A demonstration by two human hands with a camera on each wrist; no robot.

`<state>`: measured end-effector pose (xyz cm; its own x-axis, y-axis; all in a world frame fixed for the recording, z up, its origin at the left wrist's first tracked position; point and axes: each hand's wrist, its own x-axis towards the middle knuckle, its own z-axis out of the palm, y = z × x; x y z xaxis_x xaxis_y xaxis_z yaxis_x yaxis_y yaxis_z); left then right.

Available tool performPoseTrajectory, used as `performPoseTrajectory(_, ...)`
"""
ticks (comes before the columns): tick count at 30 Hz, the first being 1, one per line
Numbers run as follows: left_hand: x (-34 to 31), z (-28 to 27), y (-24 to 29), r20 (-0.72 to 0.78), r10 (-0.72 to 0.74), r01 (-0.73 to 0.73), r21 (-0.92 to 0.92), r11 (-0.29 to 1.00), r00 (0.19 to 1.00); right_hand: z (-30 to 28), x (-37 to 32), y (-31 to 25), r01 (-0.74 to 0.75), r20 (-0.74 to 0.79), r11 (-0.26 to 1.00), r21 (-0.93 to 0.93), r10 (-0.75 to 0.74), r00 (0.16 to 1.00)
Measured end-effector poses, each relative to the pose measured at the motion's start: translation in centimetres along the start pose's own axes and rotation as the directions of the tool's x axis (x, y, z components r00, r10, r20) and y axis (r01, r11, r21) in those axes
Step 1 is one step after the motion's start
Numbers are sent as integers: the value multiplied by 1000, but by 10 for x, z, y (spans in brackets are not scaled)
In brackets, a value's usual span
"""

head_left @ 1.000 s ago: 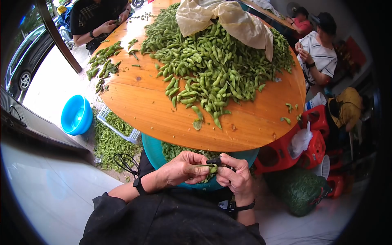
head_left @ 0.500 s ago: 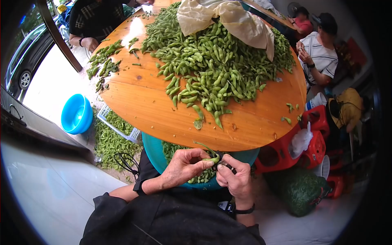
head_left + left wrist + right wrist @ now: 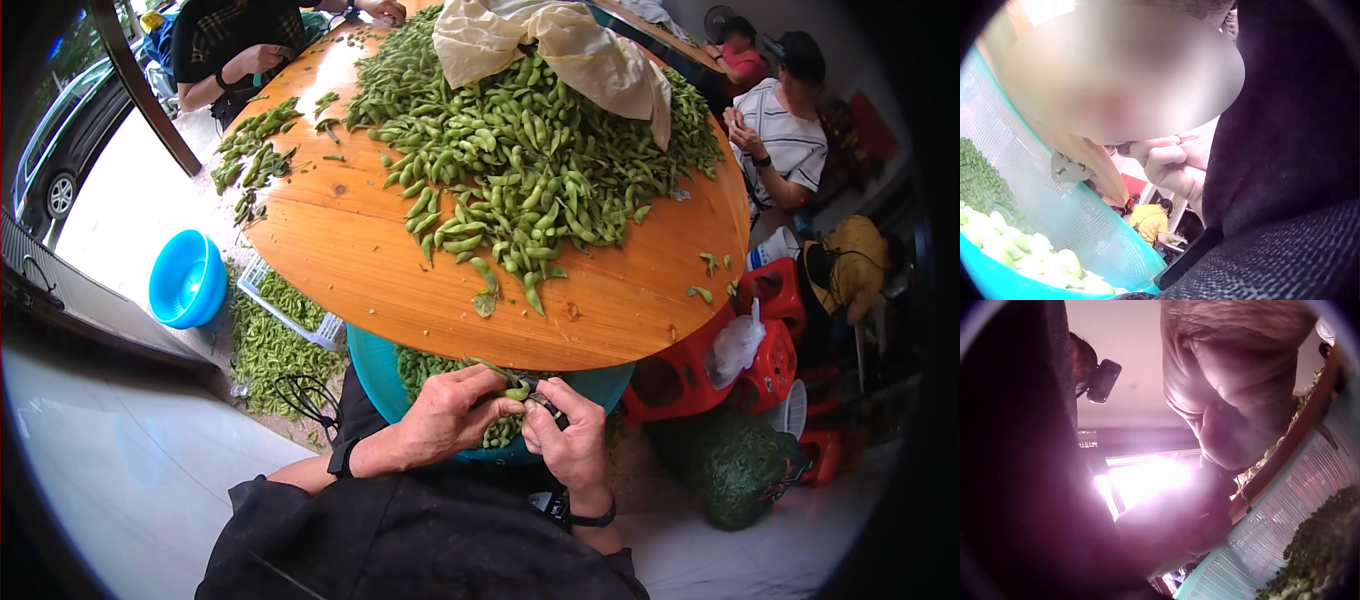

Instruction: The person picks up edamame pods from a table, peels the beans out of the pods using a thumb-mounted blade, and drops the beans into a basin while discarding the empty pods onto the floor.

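Note:
In the head view, my left hand (image 3: 445, 418) pinches a green soybean pod (image 3: 516, 392) between thumb and fingers. My right hand (image 3: 568, 432) meets it from the other side, thumb and fingertips closed on the pod's end, with a small black piece (image 3: 532, 384) at the fingertips. Both hands are over a teal mesh basket (image 3: 368, 372), just below the table edge. Shelled green beans (image 3: 1029, 247) lie in the basket, seen brightly in the left wrist view. The right wrist view shows my right palm (image 3: 1235, 381) close up; the pod is hidden there.
A wooden table (image 3: 380, 290) bears a big heap of pods (image 3: 530, 170) under a cream cloth (image 3: 560, 50). A blue basin (image 3: 188, 282) and floor pods (image 3: 275, 360) are at left. Red stools (image 3: 690, 360) and a green bag (image 3: 735, 465) stand right. Other people sit around.
The pod, flat between the fingers at first, was tipped up half a second ago and now sits lower. My right hand has shifted slightly left. The person at the far left has moved their hands.

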<state>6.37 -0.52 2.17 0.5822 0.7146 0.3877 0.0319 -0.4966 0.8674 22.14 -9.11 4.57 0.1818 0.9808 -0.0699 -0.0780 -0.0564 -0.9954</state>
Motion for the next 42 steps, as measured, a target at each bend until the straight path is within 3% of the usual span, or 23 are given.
performPoseTrajectory(1, 0, 0, 0, 0, -2, 2, 0, 1000, 1000, 0, 0, 2, -2, 0, 1000, 0, 2, 1000)
performPoseTrajectory(3, 0, 2, 0, -9, 50, -48, 184, 982, 999, 2, 0, 7, 95, -35, 983, -154, -101, 994)
performPoseTrajectory(6, 5, -3, -3, 34, -9, 6, 97, 995, 999, 6, 1, 5, 121, -61, 951, -285, -144, 988)
performPoseTrajectory(8, 6, -9, -4, 70, -31, 25, 86, 996, 997, 8, 1, 3, 118, -79, 961, -251, -142, 987)
performPoseTrajectory(10, 6, -13, -2, 184, -182, 185, -2, 983, 966, 7, 1, 2, 17, -104, 992, -126, -30, 994)
performPoseTrajectory(11, 6, -13, -2, 183, -180, 184, -2, 983, 966, 6, 1, 3, 19, -104, 992, -127, -32, 994)
performPoseTrajectory(13, 4, -12, -3, 177, -63, 44, 109, 993, 982, 4, 1, 4, 57, -52, 972, -226, -71, 996)
performPoseTrajectory(17, 0, -11, -7, 214, -17, -12, 132, 991, 977, 6, -2, 1, 3, -36, 961, -278, -14, 999)
performPoseTrajectory(19, -6, -1, -7, 158, 14, -53, 245, 968, 987, 6, -1, 9, 124, -37, 887, -444, -157, 987)
performPoseTrajectory(22, -4, 0, -6, 176, 48, -79, 176, 981, 983, 9, 1, 3, 192, -41, 820, -540, -253, 967)
performPoseTrajectory(27, -2, -11, -7, 230, -38, 27, 53, 998, 972, 8, 1, 8, 142, -60, 874, -465, -190, 980)
performPoseTrajectory(29, 1, -14, -3, 266, -158, 185, -80, 979, 951, 7, 0, 8, 101, -74, 905, -414, -144, 987)
performPoseTrajectory(30, 2, -16, -1, 265, -158, 185, -80, 979, 951, 7, -1, 6, 41, -83, 933, -359, -76, 994)
performPoseTrajectory(32, 5, -20, 3, 347, -287, 340, -102, 935, 893, 6, -1, 6, -19, -86, 953, -304, -8, 996)
performPoseTrajectory(33, 4, -21, 2, 346, -286, 340, -103, 935, 893, 5, 0, 10, 40, -83, 937, -347, -73, 994)
performPoseTrajectory(35, 3, -21, -3, 551, -430, 675, -387, 628, 716, 6, 1, 9, 98, -76, 916, -390, -138, 988)
performPoseTrajectory(37, -3, -16, -10, 541, -415, 670, -454, 587, 731, 11, 2, -1, 227, -24, 781, -582, -296, 955)
performPoseTrajectory(38, -5, -14, -12, 531, -401, 661, -518, 544, 746, 12, 3, -2, 228, -24, 781, -582, -296, 955)
performPoseTrajectory(42, -4, -14, -12, 521, -385, 639, -508, 577, 762, 10, 3, -2, 288, -13, 719, -633, -381, 925)
